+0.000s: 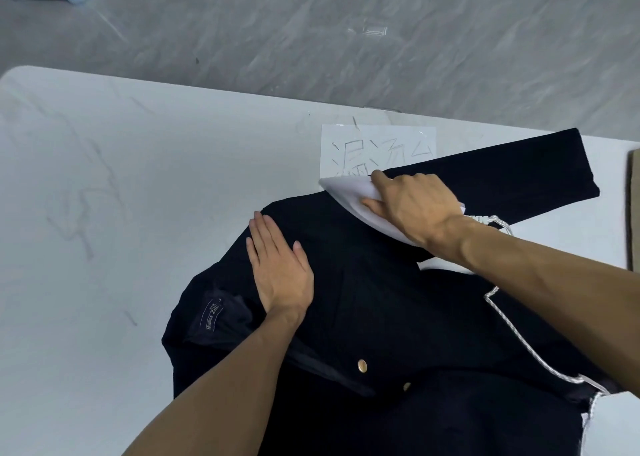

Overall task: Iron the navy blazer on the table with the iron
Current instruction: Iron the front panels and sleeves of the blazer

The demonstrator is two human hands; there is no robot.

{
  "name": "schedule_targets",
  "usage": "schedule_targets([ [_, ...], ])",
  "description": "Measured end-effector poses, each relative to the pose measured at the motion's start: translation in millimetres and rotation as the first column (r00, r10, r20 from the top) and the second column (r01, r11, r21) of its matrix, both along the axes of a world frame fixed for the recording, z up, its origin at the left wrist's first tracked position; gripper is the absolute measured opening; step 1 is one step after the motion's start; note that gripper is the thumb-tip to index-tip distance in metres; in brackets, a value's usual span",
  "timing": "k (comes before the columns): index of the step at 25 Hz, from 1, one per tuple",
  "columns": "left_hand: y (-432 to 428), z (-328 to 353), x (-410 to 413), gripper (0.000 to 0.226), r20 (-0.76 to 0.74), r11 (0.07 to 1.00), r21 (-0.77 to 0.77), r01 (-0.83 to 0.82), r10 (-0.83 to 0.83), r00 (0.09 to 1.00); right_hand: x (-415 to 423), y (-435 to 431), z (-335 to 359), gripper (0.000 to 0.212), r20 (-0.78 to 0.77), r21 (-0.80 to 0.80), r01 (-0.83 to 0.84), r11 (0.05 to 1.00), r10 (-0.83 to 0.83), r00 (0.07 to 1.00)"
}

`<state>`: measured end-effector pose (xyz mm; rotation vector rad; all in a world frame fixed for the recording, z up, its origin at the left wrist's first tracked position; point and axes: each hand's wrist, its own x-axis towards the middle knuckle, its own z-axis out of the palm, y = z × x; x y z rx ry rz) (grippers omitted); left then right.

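Fingers (381,178) of the right hand (415,206) wrap the top of the white iron (346,197), thumb along its near side, firm grip. It sits on the navy blazer (381,317) at the shoulder, just above frame centre. Long axis runs lower right to upper left, nose at the blazer's upper edge, meeting the lower edge of a scribbled paper sheet (377,140) on the counter (104,196). Lower left of it the left hand (280,272) lies flat, fingers straight and together, pressing the cloth, near the iron but apart from it. One sleeve (519,168) stretches to the upper right behind the right hand. A braided cord (512,334) trails lower right across the blazer. Judgement: little cloth lies ahead of the nose, so the next stroke likely pulls back or swings toward the left hand's side, with the right hand driving and the left only holding the cloth taut.
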<state>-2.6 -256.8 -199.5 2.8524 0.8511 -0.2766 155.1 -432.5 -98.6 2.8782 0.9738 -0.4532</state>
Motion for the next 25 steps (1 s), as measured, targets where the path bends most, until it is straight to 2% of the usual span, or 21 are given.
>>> schedule_targets([
  [3,-1,-1,1,0.064,0.010,1.000,-0.003,-0.002,0.002,1.000,-16,23,0,0.035,-0.029,0.066,-0.102,0.993,0.104,0.994],
  [5,-1,-1,-1,0.064,0.006,1.000,0.006,0.007,-0.007,1.000,-32,37,-3,0.036,-0.056,0.035,-0.153,0.988,0.155,0.986],
  [11,0,-2,1,0.065,0.008,1.000,0.001,0.001,-0.001,1.000,-24,14,-5,0.034,-0.025,-0.048,-0.026,0.999,0.025,0.999],
  [20,1,-1,0,0.065,0.027,1.000,-0.030,-0.002,0.003,1.000,-14,-42,1,0.036,-0.040,-0.028,0.162,0.986,-0.163,0.986],
  [23,-2,1,0,0.065,0.057,0.999,-0.041,-0.012,0.015,0.998,-23,-25,5,0.033,-0.085,0.049,0.137,0.989,-0.133,0.987],
  [25,0,0,0,0.064,0.067,0.999,-0.041,0.004,-0.002,0.998,-35,-3,1,0.034,-0.073,0.045,0.017,0.999,-0.014,0.997],
])
